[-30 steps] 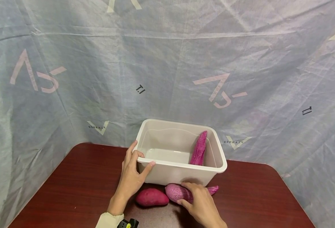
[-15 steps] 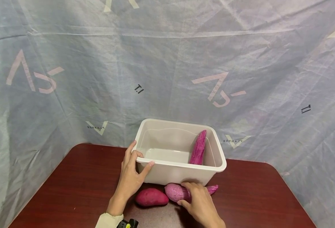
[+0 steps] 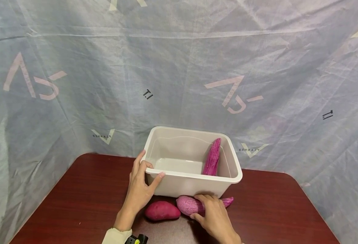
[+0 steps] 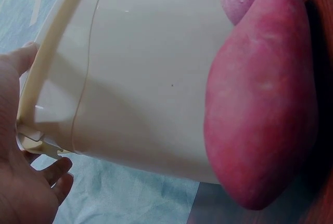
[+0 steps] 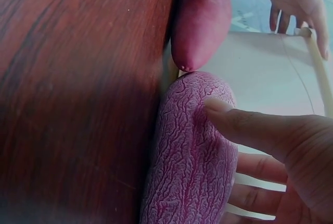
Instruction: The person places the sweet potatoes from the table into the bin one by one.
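Observation:
In the head view my left hand (image 3: 139,189) grips the near left corner of an off-white plastic bin (image 3: 191,184), fingers over the rim and thumb against the front wall. My right hand (image 3: 216,218) holds a wrinkled purple sweet potato (image 3: 188,205) lying along the bin's front. Its middle is hidden under that hand, and a thin pointed end sticks out to the right. The right wrist view shows the thumb (image 5: 229,120) pressed on its wrinkled skin, other fingers on the far side. Between the hands lies a smooth reddish sweet potato (image 3: 162,210), end to end with the wrinkled one.
Inside the bin a long, wrinkled purple root (image 3: 212,159) leans up against the right end. The dark red wooden table (image 3: 273,206) carries everything. Close behind the bin hangs a grey printed cloth (image 3: 166,67), which also runs along both sides.

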Demonstrator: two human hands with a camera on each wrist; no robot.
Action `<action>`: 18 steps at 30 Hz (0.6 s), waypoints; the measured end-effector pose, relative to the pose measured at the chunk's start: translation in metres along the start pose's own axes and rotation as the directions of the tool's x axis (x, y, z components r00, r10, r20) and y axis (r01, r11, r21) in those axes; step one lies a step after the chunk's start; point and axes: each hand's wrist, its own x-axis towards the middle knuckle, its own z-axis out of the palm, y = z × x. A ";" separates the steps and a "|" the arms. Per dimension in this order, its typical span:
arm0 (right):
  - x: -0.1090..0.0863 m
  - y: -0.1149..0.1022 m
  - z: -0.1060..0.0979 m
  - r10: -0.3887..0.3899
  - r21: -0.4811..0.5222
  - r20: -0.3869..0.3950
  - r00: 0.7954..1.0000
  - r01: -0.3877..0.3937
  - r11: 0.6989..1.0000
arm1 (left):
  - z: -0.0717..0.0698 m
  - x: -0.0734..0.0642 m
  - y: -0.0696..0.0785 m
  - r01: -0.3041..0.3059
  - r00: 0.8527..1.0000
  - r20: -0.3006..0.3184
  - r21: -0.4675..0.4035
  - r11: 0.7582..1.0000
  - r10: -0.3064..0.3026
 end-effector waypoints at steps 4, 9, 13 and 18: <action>0.000 0.000 0.000 -0.001 0.005 0.011 1.000 0.000 1.000 | 0.000 0.000 0.000 0.002 1.000 0.000 -0.002 1.000 -0.002; -0.001 0.001 0.002 -0.011 -0.003 0.002 1.000 0.011 1.000 | 0.000 0.000 0.000 0.007 1.000 0.002 -0.003 1.000 -0.007; -0.001 0.001 0.004 -0.012 -0.009 0.002 1.000 0.012 1.000 | 0.000 -0.001 0.000 0.010 1.000 0.003 -0.003 1.000 -0.010; -0.001 0.001 0.005 -0.003 -0.016 0.006 1.000 0.003 1.000 | 0.000 0.000 0.001 0.006 1.000 0.002 -0.002 1.000 -0.006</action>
